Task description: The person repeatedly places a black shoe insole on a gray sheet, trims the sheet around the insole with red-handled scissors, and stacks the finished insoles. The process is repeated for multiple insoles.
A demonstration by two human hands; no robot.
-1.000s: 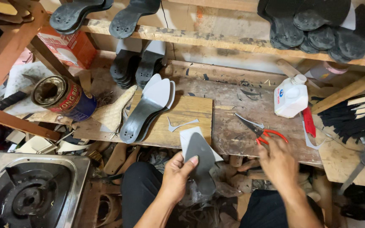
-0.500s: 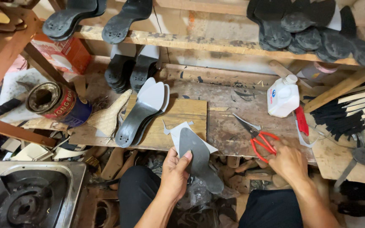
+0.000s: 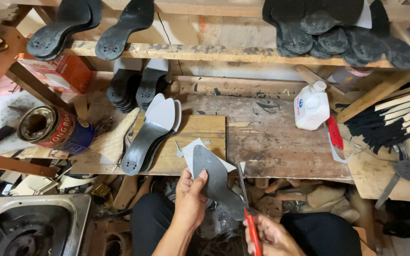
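Gripping a dark sole (image 3: 217,182) backed with grey card, the left hand (image 3: 189,199) faces the right hand (image 3: 271,237), closed on red-handled scissors (image 3: 247,208)

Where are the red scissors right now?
In the head view, the red-handled scissors are low in the middle, in the right hand, with the blades pointing up beside the dark sole that the left hand holds.
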